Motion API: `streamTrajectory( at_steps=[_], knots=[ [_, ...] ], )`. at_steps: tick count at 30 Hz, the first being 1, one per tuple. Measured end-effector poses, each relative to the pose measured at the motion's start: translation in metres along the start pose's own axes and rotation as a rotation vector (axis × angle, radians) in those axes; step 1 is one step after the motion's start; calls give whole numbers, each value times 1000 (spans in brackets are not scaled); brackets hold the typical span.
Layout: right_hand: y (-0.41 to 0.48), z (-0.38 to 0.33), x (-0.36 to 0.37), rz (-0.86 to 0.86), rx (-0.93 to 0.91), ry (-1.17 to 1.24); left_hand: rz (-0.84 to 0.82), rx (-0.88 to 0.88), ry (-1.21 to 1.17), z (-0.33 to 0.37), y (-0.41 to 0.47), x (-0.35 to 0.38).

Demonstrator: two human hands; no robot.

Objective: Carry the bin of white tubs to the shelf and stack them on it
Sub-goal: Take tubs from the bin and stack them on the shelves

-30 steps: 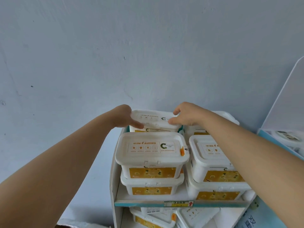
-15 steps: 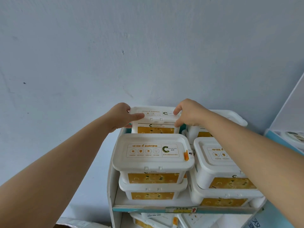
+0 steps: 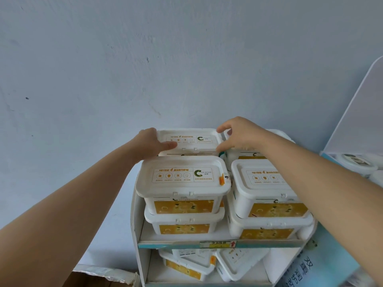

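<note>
Held tub: white rectangular plastic tub with an orange label band, at the back left of the top shelf, behind the front left stack; its long axis runs left to right, lid up, latch side facing the camera.
Left hand: at the tub's left end, thumb lying on the lid, fingers wrapped round the far side, grasping the tub.
Right hand: at the tub's right end, fingers curled over the lid corner, gripping it.
Front stacks: two tubs stacked front left, two front right, all level, long axes left to right.
Shelf: white cardboard display shelf with a teal front edge, against a pale blue wall.
Lower shelf: more white tubs lying tilted and jumbled.
</note>
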State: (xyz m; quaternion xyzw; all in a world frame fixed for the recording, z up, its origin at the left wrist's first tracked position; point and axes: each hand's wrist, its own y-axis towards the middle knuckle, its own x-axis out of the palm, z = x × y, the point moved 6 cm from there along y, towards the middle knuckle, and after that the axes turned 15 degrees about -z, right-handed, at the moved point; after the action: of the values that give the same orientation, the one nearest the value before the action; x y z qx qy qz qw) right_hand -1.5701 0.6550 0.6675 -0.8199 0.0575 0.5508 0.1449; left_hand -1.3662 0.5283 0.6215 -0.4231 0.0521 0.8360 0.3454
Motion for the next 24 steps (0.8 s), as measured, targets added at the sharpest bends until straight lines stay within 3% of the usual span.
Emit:
streamTrajectory(
  at_steps=[4, 8, 14, 24],
  knots=[
    [-20, 27, -6, 5, 126, -80, 81, 27, 218, 19, -14, 8],
    [-34, 46, 4, -25, 180, -112, 49, 96, 357, 36, -22, 25],
    [-35, 46, 3, 148, 110, -171, 8, 68, 235, 47, -29, 41],
    [-30, 49, 3, 147, 63, -174, 33, 47, 222, 49, -27, 41]
  ],
)
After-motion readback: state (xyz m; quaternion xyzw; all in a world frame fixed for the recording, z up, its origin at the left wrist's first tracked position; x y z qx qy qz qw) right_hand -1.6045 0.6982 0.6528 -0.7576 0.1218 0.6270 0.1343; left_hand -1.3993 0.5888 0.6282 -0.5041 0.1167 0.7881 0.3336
